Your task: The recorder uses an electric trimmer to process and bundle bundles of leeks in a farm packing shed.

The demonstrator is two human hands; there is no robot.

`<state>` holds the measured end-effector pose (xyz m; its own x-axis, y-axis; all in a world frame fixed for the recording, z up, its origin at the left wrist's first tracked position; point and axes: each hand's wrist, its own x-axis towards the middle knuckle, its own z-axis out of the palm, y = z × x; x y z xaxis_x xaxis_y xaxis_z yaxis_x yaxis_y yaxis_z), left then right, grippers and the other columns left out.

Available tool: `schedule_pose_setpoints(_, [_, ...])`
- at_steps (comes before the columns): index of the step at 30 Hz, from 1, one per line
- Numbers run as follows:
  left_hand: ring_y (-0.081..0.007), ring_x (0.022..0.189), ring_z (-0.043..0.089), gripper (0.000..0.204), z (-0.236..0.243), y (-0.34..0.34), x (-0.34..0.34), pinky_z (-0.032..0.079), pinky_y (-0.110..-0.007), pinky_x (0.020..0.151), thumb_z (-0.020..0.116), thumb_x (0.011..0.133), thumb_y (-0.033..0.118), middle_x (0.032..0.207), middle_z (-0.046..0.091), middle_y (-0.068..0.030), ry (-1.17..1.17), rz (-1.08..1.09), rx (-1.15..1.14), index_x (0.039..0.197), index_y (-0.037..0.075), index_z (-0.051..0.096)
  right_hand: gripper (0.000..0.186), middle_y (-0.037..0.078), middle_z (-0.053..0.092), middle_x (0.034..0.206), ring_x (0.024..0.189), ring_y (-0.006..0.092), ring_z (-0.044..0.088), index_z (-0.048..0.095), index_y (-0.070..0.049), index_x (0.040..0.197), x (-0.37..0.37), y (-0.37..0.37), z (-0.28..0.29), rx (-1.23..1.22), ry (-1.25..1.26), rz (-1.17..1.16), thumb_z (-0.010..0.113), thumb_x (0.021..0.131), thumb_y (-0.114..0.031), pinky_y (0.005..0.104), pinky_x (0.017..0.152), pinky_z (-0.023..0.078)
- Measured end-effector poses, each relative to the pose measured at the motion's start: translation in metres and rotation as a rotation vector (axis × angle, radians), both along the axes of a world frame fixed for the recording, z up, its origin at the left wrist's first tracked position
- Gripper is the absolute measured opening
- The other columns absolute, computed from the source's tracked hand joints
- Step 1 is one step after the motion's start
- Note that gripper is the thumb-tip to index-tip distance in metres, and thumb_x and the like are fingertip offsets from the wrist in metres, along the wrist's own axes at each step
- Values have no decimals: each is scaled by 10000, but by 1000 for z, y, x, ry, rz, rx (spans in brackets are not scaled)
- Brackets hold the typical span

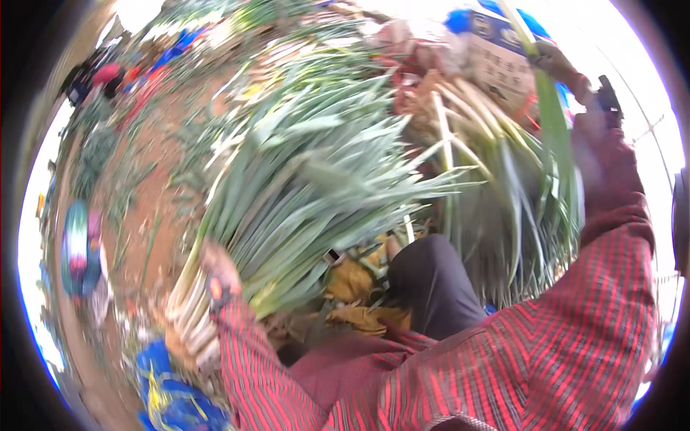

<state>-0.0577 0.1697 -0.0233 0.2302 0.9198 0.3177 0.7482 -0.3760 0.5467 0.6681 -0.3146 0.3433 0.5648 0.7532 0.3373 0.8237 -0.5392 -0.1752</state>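
My left hand (220, 266) grips the pale lower stalks of a large bundle of green onions (302, 179); its long leaves spread toward the upper right. My right hand (555, 63) is raised at the upper right, closed on a single long onion (553, 122) whose broad green leaf hangs down. A black object (609, 100) shows at my right wrist, too small to make out. A second bundle (503, 179) with pale upper ends and drooping leaves lies beside the first.
My knee (431, 280) is bent between the bundles. Behind are more onions (316, 50), a printed carton (492, 68) and white bags (410, 39). Leaf scraps litter the dirt ground (158, 215). A blue sack (172, 384) lies lower left, a green wrapped object (79, 248) far left.
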Motion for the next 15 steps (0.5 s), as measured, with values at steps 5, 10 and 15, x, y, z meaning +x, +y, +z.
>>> schedule_pose_setpoints(5, [-386,1273,563,470,27,-31,4,423,-474,1104,530,1026,270,1353,614,-238,-269,2,163,1367,-52,556,389,25,623,938,855,125,597,584,-39,1257,-144,162,67,-301,361,280,637,927,-239,302,783,499])
schedule_pose_setpoints(10, [-373,1103,661,302,68,-97,-70,520,-429,971,594,983,233,1170,711,-191,-285,36,316,1181,31,702,598,81,639,1100,943,149,611,486,-26,1462,-315,283,36,-327,604,807,649,926,-236,311,880,515])
schedule_pose_setpoints(15, [-325,1098,682,257,57,-147,-214,514,-430,983,606,960,230,1145,737,-146,-122,246,-23,1121,90,749,586,125,657,1229,1039,186,625,478,3,1488,-484,391,-48,-785,681,1137,623,946,-164,330,929,518])
